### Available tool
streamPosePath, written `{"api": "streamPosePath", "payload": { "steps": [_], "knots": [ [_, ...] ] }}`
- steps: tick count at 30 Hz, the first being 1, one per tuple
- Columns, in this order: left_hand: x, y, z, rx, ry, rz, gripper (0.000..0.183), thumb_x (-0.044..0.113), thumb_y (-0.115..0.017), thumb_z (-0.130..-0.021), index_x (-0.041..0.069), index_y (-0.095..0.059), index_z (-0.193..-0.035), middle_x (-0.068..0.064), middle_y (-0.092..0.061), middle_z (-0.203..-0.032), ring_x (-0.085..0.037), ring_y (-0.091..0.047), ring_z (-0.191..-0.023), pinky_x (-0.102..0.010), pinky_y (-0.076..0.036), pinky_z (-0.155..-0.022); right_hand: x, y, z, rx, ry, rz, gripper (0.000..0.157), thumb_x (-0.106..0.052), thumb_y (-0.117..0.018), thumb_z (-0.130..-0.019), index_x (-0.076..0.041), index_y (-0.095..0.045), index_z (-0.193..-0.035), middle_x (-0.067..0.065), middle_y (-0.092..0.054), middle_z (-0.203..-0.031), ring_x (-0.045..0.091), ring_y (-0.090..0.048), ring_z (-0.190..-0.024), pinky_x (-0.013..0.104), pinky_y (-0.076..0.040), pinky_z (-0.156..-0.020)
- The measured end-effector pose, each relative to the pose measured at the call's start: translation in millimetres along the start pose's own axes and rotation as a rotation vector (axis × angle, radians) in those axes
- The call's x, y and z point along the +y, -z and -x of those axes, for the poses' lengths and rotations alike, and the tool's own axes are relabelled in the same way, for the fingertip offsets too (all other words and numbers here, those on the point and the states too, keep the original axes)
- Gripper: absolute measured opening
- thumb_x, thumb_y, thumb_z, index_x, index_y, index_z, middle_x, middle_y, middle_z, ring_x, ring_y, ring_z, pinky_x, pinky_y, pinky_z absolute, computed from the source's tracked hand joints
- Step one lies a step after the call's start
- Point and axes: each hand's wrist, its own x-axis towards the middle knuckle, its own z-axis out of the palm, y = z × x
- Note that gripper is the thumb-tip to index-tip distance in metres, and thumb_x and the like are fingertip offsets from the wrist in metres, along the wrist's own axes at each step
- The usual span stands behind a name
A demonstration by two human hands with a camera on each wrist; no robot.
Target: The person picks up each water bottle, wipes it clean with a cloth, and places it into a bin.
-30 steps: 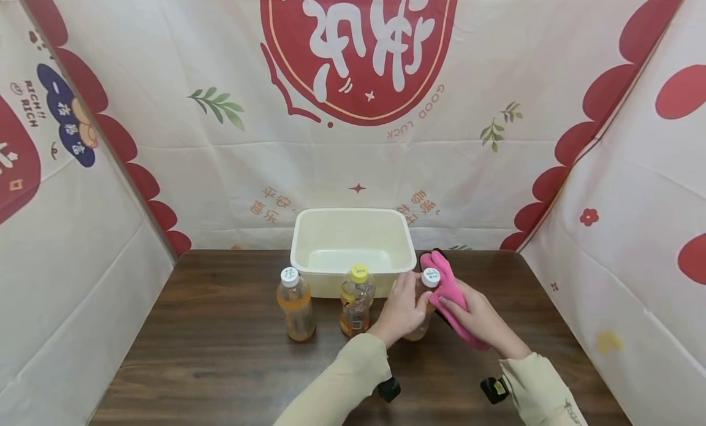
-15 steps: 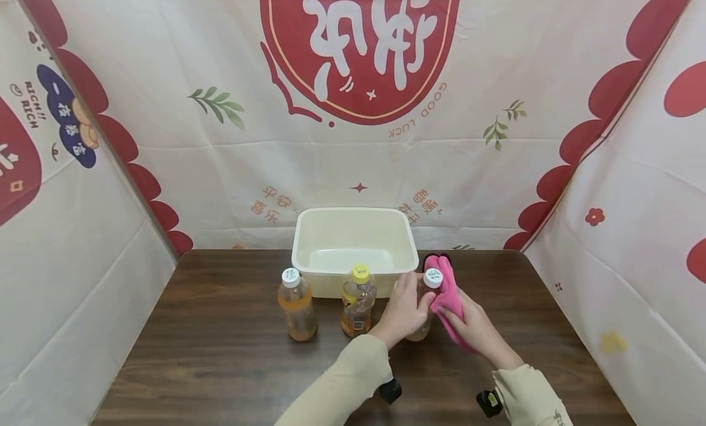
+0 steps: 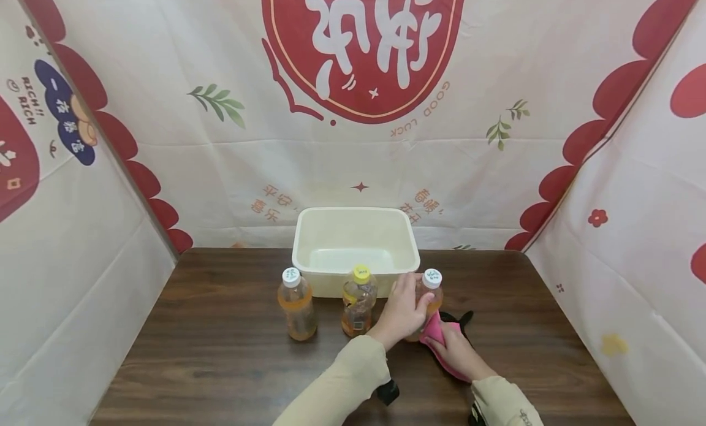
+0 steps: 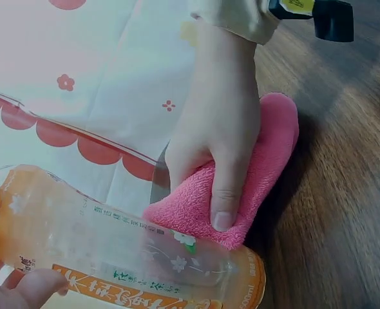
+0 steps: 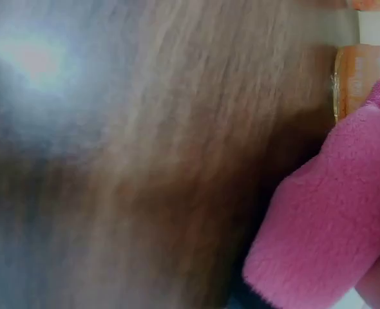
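My left hand (image 3: 404, 309) grips the upper part of a clear plastic bottle (image 4: 113, 238) with a white cap and an orange printed label. The bottle stands on the table at the right end of a row of bottles. My right hand (image 3: 458, 351) pinches a pink fluffy cloth (image 4: 267, 151) with dark edging. In the left wrist view, the cloth lies against the bottle's side near its bottom, thumb pressed on top. The right wrist view shows the cloth (image 5: 332, 212) beside the bottle's orange base (image 5: 357, 74), with that hand mostly out of frame.
To the left stand a bottle with a yellow cap (image 3: 360, 303) and another with a white cap (image 3: 298, 309). Behind them a cream plastic basin (image 3: 355, 284) sits at the back edge of the brown wooden table (image 3: 220, 352). Printed cloth walls (image 3: 353, 162) enclose the back and sides.
My right hand has moved the pink cloth from the bottle's upper side down towards its base and nearer to me. The left hand keeps its grip on the bottle.
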Motion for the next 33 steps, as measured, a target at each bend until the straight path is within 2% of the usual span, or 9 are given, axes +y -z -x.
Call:
{"api": "streamPosePath", "payload": {
  "steps": [4,8,12,16,21,24,26,29,33],
  "knots": [
    [1.2,0.3,-1.6,0.003,-0.009,0.002,0.034,0.026,-0.052,-0.092,0.008,-0.044,-0.119,-0.005,-0.049,-0.110,-0.017,-0.048,-0.100,-0.027,-0.043,-0.084,3.3,1.4,0.6,0.035,-0.005,0.010,0.014,-0.015,-0.065,-0.083,-0.009,-0.060,-0.094,-0.003,-0.061,-0.083,0.006,-0.056,-0.074,0.030,-0.048,-0.065],
    [0.6,-0.1,-2.7,0.004,-0.014,-0.007,0.033,0.025,-0.052,-0.092,0.008,-0.044,-0.119,-0.006,-0.049,-0.109,-0.017,-0.048,-0.100,-0.027,-0.043,-0.084,4.3,8.2,0.3,0.058,-0.093,-0.002,0.013,-0.014,-0.064,-0.084,-0.006,-0.061,-0.094,0.001,-0.062,-0.081,0.009,-0.053,-0.070,0.029,-0.045,-0.062],
    [-0.2,0.3,-2.8,-0.003,-0.016,-0.005,0.033,0.026,-0.051,-0.092,0.008,-0.044,-0.119,-0.006,-0.048,-0.110,-0.017,-0.047,-0.101,-0.027,-0.043,-0.084,3.0,22.7,-0.7,0.130,-0.149,0.010,0.015,-0.015,-0.065,-0.084,-0.004,-0.062,-0.093,0.005,-0.062,-0.079,0.014,-0.054,-0.070,0.032,-0.045,-0.062],
    [-0.9,0.6,-1.3,-0.006,-0.011,0.002,0.033,0.025,-0.051,-0.092,0.008,-0.044,-0.120,-0.005,-0.048,-0.107,-0.015,-0.046,-0.096,-0.024,-0.042,-0.080,0.1,48.8,0.3,0.224,-0.116,0.103,0.016,-0.017,-0.065,-0.083,-0.005,-0.060,-0.092,0.010,-0.061,-0.082,0.024,-0.057,-0.074,0.042,-0.045,-0.066],
    [-1.3,-0.4,-0.6,-0.005,-0.017,0.001,0.034,0.025,-0.051,-0.092,0.007,-0.043,-0.120,-0.005,-0.049,-0.108,-0.015,-0.046,-0.097,-0.025,-0.042,-0.081,1.6,62.9,11.1,0.286,-0.015,0.307,0.039,-0.010,-0.070,-0.078,0.004,-0.056,-0.112,0.030,-0.056,-0.108,0.045,-0.057,-0.091,0.057,-0.045,-0.074],
    [-1.6,-0.7,0.0,0.003,-0.024,-0.003,0.034,0.025,-0.052,-0.092,0.007,-0.043,-0.120,-0.006,-0.049,-0.108,-0.015,-0.046,-0.097,-0.025,-0.043,-0.082,8.9,50.8,19.9,0.258,0.049,0.409,0.051,-0.008,-0.073,-0.073,0.006,-0.054,-0.118,0.037,-0.052,-0.111,0.050,-0.056,-0.091,0.057,-0.046,-0.073],
    [-2.9,-0.5,0.2,0.010,-0.025,-0.017,0.034,0.025,-0.052,-0.092,0.007,-0.043,-0.120,-0.006,-0.049,-0.108,-0.015,-0.047,-0.097,-0.025,-0.043,-0.082,15.2,37.6,23.3,0.193,0.061,0.421,0.053,-0.013,-0.074,-0.073,0.006,-0.054,-0.119,0.037,-0.052,-0.111,0.049,-0.056,-0.093,0.055,-0.047,-0.074],
    [-3.0,-0.2,0.2,0.009,-0.030,-0.027,0.034,0.025,-0.052,-0.092,0.007,-0.044,-0.119,-0.005,-0.049,-0.108,-0.016,-0.047,-0.097,-0.026,-0.043,-0.083,24.3,21.0,27.7,0.077,0.005,0.385,0.059,-0.028,-0.072,-0.075,0.001,-0.054,-0.123,0.036,-0.050,-0.117,0.048,-0.051,-0.105,0.055,-0.044,-0.082],
    [-1.8,0.9,0.4,-0.015,-0.011,-0.015,0.034,0.026,-0.052,-0.092,0.008,-0.043,-0.120,-0.004,-0.048,-0.109,-0.014,-0.046,-0.098,-0.025,-0.043,-0.083,35.1,11.4,27.8,-0.039,-0.116,0.367,0.071,-0.051,-0.062,-0.078,-0.008,-0.045,-0.133,0.032,-0.037,-0.133,0.048,-0.033,-0.123,0.060,-0.031,-0.094]
  ]
}}
